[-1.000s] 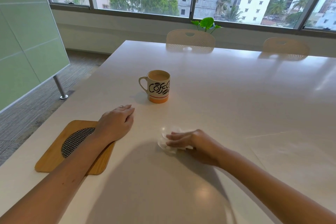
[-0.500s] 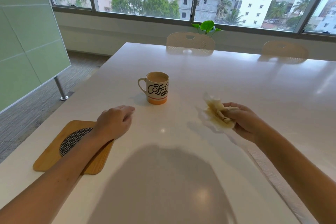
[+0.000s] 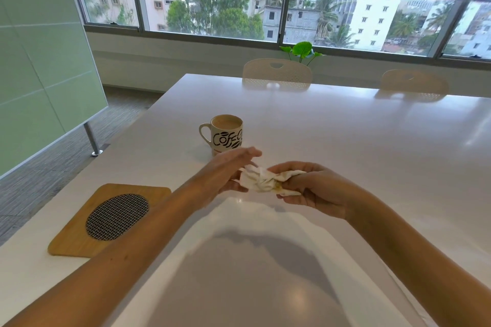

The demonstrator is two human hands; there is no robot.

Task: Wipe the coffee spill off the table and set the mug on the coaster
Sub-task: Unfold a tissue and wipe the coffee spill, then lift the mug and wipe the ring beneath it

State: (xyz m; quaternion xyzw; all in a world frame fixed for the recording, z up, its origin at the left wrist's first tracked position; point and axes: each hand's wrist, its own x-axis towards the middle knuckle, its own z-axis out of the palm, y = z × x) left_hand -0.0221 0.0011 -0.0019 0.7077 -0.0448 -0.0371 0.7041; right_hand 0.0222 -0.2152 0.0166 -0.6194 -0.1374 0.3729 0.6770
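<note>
A crumpled white tissue point(image 3: 263, 180) with brown coffee stains is held above the white table point(image 3: 345, 146) between both hands. My right hand point(image 3: 310, 186) grips its right end. My left hand point(image 3: 225, 172) touches its left end with fingers spread. Just behind my left hand stands a white mug point(image 3: 225, 135) with black "Coffee" lettering, full of milky coffee, handle to the left; its base is partly hidden by my fingers. A wooden coaster point(image 3: 111, 218) with a dark woven oval centre lies at the near left of the table.
Two pale chairs point(image 3: 276, 71) point(image 3: 413, 82) stand at the table's far edge, with a small green plant point(image 3: 301, 50) behind them at the window. A green partition panel point(image 3: 39, 61) on a metal leg stands left of the table.
My right hand lifted the tissue off the table, carried it right, then brought it back to the middle. My left hand left the coaster edge and rose to meet the tissue.
</note>
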